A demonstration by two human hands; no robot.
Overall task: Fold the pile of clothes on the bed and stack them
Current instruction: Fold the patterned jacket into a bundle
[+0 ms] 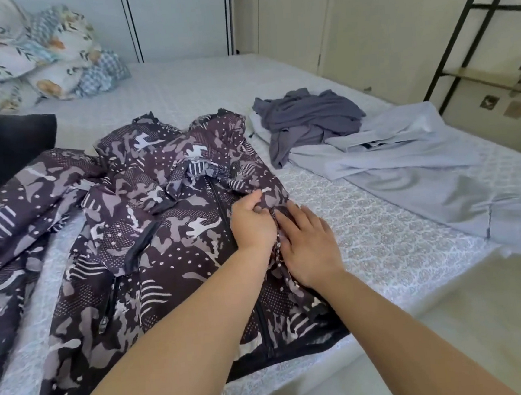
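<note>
Two hands meet on the camouflage jacket [149,238], spread front-up on the bed [382,234]. Left hand [250,223] fingers curl, pinching a fold by the zip. Right hand [307,243] fingers lie straight, pressing the fabric edge. Grey garment [305,117] and pale blue shirt [423,164] lie unfolded beyond.

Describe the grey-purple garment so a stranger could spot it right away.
Start at the bed and look to its right side, past the camouflage jacket. The grey-purple garment lies crumpled on the far end of a pale blue shirt. It is the only plain dark, bunched piece.
</note>
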